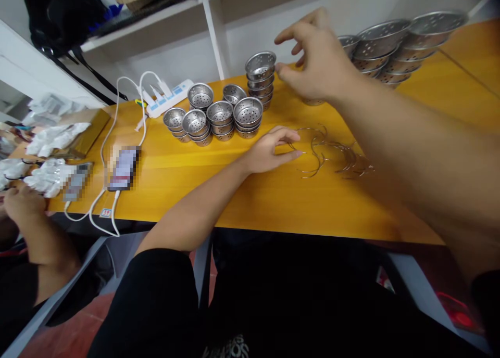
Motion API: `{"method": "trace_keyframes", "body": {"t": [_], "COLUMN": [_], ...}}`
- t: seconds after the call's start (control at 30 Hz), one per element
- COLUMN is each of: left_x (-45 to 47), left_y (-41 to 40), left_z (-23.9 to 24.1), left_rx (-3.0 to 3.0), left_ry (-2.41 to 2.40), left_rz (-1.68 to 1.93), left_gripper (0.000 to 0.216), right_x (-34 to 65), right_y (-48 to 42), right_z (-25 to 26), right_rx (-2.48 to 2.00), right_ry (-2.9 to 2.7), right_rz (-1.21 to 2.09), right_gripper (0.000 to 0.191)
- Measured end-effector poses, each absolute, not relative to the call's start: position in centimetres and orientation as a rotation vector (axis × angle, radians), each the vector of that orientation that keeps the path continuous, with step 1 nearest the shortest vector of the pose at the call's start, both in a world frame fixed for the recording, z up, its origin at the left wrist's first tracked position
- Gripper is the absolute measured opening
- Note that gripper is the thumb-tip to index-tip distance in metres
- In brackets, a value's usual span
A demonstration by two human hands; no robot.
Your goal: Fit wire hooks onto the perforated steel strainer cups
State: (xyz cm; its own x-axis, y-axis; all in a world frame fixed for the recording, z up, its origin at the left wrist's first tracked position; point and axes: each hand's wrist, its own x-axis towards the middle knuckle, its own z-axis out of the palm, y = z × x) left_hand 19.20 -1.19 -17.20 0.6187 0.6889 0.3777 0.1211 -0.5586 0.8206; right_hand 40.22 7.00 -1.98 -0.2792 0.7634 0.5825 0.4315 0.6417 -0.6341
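Note:
My right hand [312, 61] hovers open above the yellow table [250, 202], fingers spread, thumb tip just beside the tallest stack of small perforated metal cups [260, 79]; nothing is in it. My left hand [271, 150] rests on the table with fingers loosely curled, its fingertips touching the left edge of a pile of thin curved wire handles [332, 157]. Several shorter stacks of the same cups [214, 117] stand just behind my left hand.
Larger perforated metal bowls [394, 48] are stacked at the back right. A white power strip [167, 98] with cables and two phones [124, 168] lie at the left, near white gloves [49, 176]. Another person's hand [23, 204] is at the far left edge.

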Motion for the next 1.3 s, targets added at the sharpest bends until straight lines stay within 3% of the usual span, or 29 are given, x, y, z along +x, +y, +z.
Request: {"method": "trace_keyframes", "body": {"t": [0.1, 0.23, 0.3, 0.37, 0.47, 0.53, 0.73, 1.3], "left_x": [19.2, 19.1, 19.0, 19.0, 19.1, 19.2, 19.3, 18.8], "left_y": [-1.2, -1.4, -1.5, -1.5, -1.4, -1.3, -0.9, -1.1], "left_z": [-17.2, -16.9, -16.8, -16.7, -16.9, -17.2, -17.9, -17.2], "left_rx": [2.025, 2.006, 2.002, 2.005, 2.012, 2.019, 2.035, 2.022], "left_ry": [0.603, 0.633, 0.654, 0.681, 0.682, 0.638, 0.558, 0.597], "left_rz": [0.904, 0.866, 0.859, 0.839, 0.83, 0.855, 0.922, 0.881], "left_gripper": [0.07, 0.067, 0.063, 0.059, 0.057, 0.056, 0.056, 0.061], "right_x": [39.5, 36.5, 35.0, 33.9, 33.1, 33.2, 33.9, 34.6], "right_y": [8.5, 8.7, 8.6, 8.6, 8.6, 8.4, 7.5, 6.7], "right_z": [-1.1, 0.2, 0.7, 0.9, 1.1, 1.2, 1.7, 1.9], "right_rx": [-1.072, -1.247, -1.324, -1.408, -1.506, -1.54, -1.615, -1.65], "right_ry": [-1.996, -1.994, -1.987, -1.996, -2.021, -2.032, -2.049, -2.169], "right_rz": [0.502, 0.633, 0.659, 0.638, 0.59, 0.567, 0.489, 0.423], "right_gripper": [0.082, 0.139, 0.151, 0.142, 0.106, 0.095, 0.105, 0.104]}}
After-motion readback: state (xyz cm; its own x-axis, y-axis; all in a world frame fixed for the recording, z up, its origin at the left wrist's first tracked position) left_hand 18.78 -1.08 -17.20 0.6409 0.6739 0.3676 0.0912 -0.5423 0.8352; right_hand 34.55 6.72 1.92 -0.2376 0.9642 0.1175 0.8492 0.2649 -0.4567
